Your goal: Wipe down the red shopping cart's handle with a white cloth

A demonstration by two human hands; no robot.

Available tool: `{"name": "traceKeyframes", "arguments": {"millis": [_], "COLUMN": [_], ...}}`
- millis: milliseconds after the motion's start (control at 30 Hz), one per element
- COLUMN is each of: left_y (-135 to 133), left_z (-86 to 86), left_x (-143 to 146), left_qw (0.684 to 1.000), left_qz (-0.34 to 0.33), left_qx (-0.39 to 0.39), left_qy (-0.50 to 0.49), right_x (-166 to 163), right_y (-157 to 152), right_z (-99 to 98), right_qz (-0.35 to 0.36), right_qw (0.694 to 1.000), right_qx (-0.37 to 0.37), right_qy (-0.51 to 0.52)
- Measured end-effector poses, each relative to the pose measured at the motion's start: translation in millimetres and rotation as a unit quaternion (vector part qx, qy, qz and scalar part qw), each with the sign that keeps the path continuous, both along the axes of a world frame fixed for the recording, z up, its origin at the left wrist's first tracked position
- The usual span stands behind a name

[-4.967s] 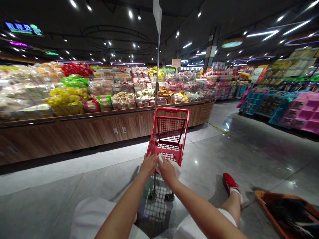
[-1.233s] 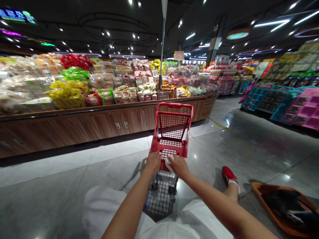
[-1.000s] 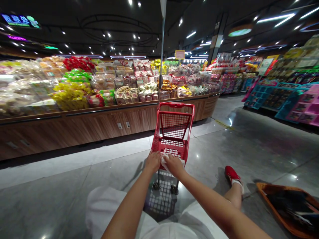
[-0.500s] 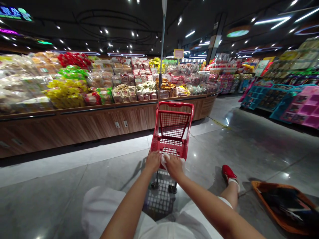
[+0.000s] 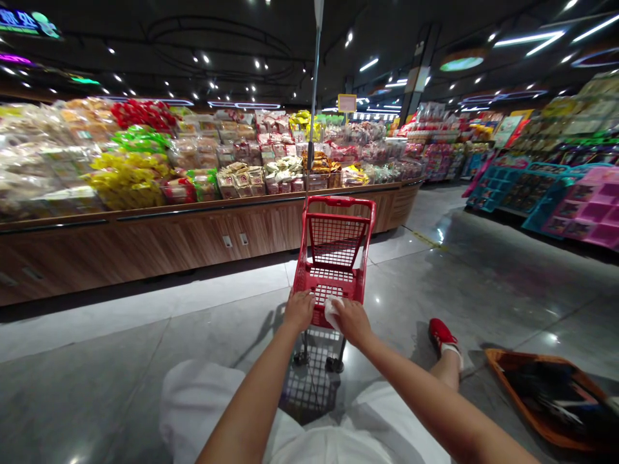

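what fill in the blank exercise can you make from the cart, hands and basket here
The shopping cart is coloured ____.
The hand gripping the white cloth is the person's ____ one.
The orange basket sits on the ____.

Missing words: red; right; floor.

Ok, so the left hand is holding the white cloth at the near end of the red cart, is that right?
Not quite: the head view shows the right hand holding the white cloth at the near end of the red cart, not the left hand.
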State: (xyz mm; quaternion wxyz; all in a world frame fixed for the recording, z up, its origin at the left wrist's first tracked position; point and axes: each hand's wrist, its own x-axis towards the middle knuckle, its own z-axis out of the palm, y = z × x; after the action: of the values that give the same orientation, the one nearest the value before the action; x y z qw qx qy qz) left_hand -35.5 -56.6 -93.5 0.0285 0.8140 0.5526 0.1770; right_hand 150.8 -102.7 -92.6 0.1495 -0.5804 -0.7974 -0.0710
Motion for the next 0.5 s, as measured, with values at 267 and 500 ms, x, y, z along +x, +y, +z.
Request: {"name": "traceKeyframes", "arguments": {"millis": [267,500], "left_y": [-0.8,-3.4], "left_z": [7.2,1.1], "left_x": [-11.4,-6.1], "left_qw": [0.999,1.000], "left_qz": [-0.004,-0.010], "left_qx": [-0.033,0.006], "left_qy": [0.011,-0.007], "right_x": [-47.1,13.8], "right_y": [12.6,5.1], "right_z": [12.4,8.6], "right_qz": [0.004,0.049], "right_qw": [0.997,0.998], "right_qx": [-0.068,-0.004], "right_qy": [0.026,-0.027]}}
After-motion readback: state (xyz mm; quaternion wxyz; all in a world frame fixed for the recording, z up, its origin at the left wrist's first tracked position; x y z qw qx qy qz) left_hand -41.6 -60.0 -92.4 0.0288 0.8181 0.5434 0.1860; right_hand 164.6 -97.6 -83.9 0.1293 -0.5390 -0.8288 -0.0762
